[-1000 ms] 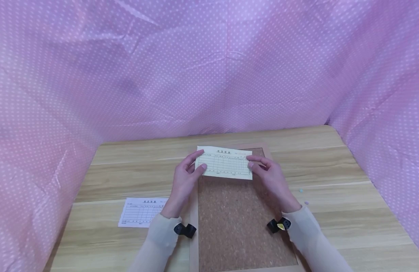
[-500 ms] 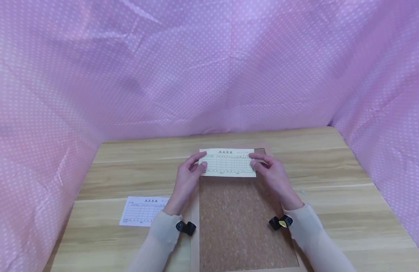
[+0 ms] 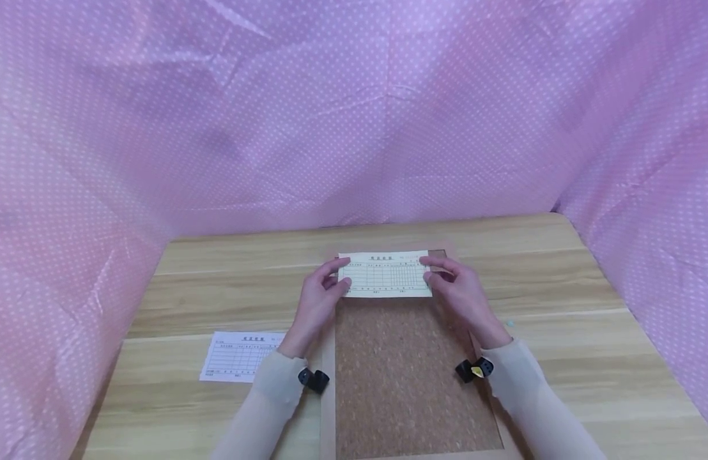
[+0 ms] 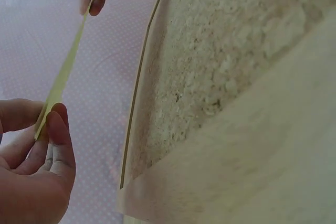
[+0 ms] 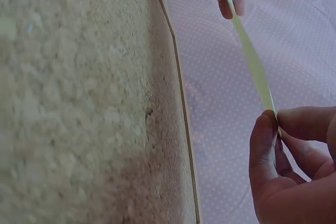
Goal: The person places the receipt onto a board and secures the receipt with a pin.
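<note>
A pale yellow printed form slip [image 3: 383, 276] is stretched between both hands over the far end of a wood-framed cork board [image 3: 411, 377]. The left hand [image 3: 319, 291] pinches its left end between thumb and fingers, and the right hand [image 3: 460, 294] pinches the right end the same way. Seen edge-on in the left wrist view, the slip [image 4: 65, 69] stands apart from the cork surface [image 4: 220, 51]. In the right wrist view a gap likewise lies between the slip [image 5: 254, 64] and the board [image 5: 94, 98].
A white printed form [image 3: 241, 358] lies on the wooden table [image 3: 176, 415] left of the board, partly behind the left forearm. A tiny greenish bit [image 3: 510, 323] lies right of the board. Pink dotted cloth [image 3: 354, 128] hangs behind and at both sides.
The slip has levelled out from a slight tilt and shifted a little to the right, with both hands keeping their pinch on it. The white form stays on the table.
</note>
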{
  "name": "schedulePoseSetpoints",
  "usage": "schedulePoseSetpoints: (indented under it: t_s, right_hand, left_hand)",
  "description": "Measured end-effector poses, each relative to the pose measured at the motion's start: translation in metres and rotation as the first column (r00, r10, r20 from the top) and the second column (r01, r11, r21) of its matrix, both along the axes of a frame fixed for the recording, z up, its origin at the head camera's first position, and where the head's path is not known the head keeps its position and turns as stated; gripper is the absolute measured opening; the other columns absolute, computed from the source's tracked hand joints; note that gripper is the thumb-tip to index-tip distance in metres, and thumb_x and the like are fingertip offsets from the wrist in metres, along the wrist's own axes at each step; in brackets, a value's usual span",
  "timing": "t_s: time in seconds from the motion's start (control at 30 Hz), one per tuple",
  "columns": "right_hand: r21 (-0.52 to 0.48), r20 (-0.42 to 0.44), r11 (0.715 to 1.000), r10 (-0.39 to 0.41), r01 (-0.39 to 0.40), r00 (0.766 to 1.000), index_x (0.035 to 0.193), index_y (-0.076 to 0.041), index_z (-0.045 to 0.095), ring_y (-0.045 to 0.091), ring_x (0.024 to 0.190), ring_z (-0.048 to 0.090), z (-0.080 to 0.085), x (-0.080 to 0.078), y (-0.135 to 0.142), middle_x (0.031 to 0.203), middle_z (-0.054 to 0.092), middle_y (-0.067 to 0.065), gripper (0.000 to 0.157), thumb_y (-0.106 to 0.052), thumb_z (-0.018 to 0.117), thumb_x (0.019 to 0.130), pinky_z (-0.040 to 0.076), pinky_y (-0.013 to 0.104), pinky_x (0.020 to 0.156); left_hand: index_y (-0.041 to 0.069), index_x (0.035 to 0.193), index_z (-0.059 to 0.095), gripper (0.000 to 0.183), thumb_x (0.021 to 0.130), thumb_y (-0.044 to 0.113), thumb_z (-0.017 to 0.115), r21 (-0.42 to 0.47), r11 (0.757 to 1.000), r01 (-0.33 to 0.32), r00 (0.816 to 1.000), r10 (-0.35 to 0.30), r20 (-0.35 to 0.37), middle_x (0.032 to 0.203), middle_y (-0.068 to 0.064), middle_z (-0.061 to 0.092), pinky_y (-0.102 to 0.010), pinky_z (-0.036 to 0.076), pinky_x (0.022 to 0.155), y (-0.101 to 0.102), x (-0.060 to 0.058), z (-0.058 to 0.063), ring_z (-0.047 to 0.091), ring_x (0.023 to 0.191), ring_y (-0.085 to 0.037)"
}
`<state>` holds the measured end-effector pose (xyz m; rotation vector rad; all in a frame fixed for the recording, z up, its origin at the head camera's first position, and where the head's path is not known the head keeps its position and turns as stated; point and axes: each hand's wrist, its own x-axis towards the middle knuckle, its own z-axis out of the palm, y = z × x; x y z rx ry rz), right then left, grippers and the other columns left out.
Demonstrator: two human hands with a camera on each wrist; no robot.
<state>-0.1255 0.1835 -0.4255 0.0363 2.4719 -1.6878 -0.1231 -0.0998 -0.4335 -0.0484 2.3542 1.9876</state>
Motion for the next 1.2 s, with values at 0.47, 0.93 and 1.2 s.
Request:
schedulePoseSetpoints:
  t_s: [0.47,0.93,1.2]
  right_hand:
    - [0.055,-0.062,0.997,0.054,-0.05,0.997,0.137,-0.008,0.066,0.027,0.102,0.063,0.001,-0.007,0.005,0.13,0.066,0.018,0.037,-0.017,0.066,0.101,0.054,0.026,0.071]
    - [0.147,-0.028,0.983,0.114,-0.109,0.993,0.136,-0.009,0.067,0.027,0.095,0.06,0.001,-0.015,0.007,0.142,0.06,0.013,0.035,-0.015,0.064,0.102,0.05,0.028,0.064]
    - [0.163,-0.036,0.979,0.129,-0.121,0.991,0.136,-0.009,0.067,0.031,0.114,0.064,0.0,-0.019,0.008,0.148,0.056,0.013,0.035,-0.016,0.064,0.101,0.055,0.033,0.078]
  left_hand:
    - [0.007,0.13,0.071,0.035,0.095,0.005,0.07,-0.145,0.989,-0.016,0.999,0.011,-0.033,0.135,-0.01,0.065,-0.028,0.058,0.08,-0.001,-0.005,-0.002,0.066,0.1,-0.023]
    - [0.006,0.127,0.072,0.032,0.095,0.005,0.07,-0.251,0.968,0.015,0.999,-0.027,-0.043,0.12,-0.01,0.07,-0.036,0.058,0.09,-0.003,-0.013,-0.006,0.066,0.104,-0.023]
    - [0.006,0.127,0.072,0.034,0.093,0.005,0.071,-0.294,0.956,0.019,0.998,-0.037,-0.054,0.115,-0.011,0.072,-0.038,0.058,0.09,-0.003,-0.016,-0.008,0.067,0.102,-0.024]
